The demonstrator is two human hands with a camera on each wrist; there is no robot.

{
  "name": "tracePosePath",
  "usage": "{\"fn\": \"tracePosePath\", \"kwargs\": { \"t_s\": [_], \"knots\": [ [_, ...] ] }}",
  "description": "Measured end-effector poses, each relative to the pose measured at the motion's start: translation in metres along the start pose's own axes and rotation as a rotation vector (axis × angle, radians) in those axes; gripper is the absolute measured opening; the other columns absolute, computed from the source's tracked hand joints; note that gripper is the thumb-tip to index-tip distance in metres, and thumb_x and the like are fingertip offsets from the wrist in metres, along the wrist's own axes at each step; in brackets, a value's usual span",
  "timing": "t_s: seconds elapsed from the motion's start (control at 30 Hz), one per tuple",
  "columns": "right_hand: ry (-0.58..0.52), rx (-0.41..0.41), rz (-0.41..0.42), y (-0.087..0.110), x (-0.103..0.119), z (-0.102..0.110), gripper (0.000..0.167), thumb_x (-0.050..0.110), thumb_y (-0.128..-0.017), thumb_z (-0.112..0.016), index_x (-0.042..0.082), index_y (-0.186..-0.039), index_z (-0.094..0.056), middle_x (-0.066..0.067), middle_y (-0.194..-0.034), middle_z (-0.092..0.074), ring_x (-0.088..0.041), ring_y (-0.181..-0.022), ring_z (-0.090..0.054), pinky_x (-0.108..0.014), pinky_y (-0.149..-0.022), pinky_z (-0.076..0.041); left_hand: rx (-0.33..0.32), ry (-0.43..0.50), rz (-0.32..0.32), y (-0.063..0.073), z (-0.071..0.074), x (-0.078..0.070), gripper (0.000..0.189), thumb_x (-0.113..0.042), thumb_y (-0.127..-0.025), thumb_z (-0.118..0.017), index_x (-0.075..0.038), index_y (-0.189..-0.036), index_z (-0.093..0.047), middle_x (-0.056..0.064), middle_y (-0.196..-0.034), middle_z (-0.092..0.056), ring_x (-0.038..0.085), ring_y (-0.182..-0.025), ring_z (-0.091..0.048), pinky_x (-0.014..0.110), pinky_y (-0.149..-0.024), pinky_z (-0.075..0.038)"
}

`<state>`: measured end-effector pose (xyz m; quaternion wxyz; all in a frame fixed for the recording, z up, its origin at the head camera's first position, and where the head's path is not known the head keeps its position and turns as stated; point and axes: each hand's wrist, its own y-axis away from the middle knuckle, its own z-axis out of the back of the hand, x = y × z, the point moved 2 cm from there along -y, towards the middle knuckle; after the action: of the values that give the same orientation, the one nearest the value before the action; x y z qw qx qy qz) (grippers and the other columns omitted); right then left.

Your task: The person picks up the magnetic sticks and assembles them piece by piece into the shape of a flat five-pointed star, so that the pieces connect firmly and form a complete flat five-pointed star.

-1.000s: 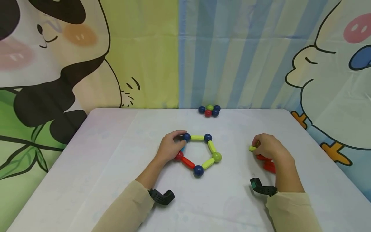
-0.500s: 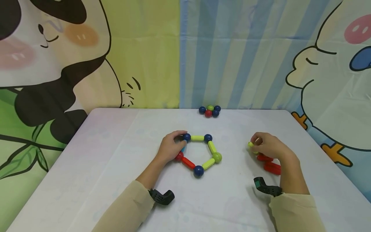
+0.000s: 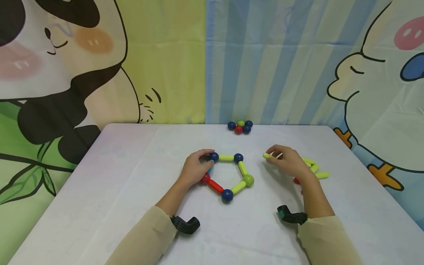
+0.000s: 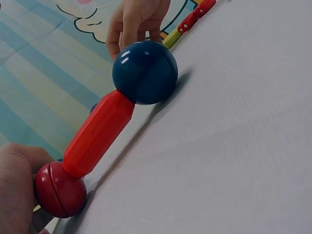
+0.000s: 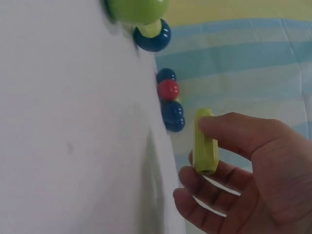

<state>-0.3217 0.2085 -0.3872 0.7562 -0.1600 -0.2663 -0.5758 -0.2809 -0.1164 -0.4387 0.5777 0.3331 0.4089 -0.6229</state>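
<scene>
On the white table lies a five-sided ring of toy building rods and balls (image 3: 226, 158), made with yellow-green, red and blue rods. My left hand (image 3: 196, 169) grips its left side, thumb and forefinger around the light blue rod (image 3: 209, 170), which is mostly hidden. In the left wrist view, a red rod (image 4: 100, 134) joins a red ball (image 4: 60, 189) to a dark blue ball (image 4: 145, 72). My right hand (image 3: 287, 161) pinches a yellow-green rod (image 5: 205, 146) between thumb and fingers, held above the table to the right of the ring and apart from it.
Loose yellow-green rods (image 3: 322, 175) lie beyond my right wrist, with red rods (image 4: 188, 23) partly hidden by the arm. Several loose balls (image 3: 238, 129) cluster at the table's back edge. A printed cloth (image 3: 265, 62) hangs behind.
My right hand has lifted a yellow-green rod from the pile and moved left toward the ring, uncovering more yellow-green rods. The left hand and the ring have stayed in place.
</scene>
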Motion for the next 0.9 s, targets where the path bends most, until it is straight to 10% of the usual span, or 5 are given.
{"fn": "tracePosePath", "kwargs": {
  "t_s": [0.9],
  "knots": [
    [-0.031, 0.075, 0.088, -0.018, 0.026, -0.038, 0.023, 0.024, -0.098, -0.067, 0.012, -0.118, -0.071, -0.012, -0.114, -0.07, -0.028, -0.1, -0.062, -0.037, -0.084, -0.053, 0.012, -0.011, -0.007, 0.0, 0.0, -0.001, 0.039, -0.014, -0.094, -0.068, -0.018, -0.133, -0.07, 0.005, -0.135, -0.069, 0.027, -0.137, -0.055, 0.051, -0.121, -0.036]
  ]
}}
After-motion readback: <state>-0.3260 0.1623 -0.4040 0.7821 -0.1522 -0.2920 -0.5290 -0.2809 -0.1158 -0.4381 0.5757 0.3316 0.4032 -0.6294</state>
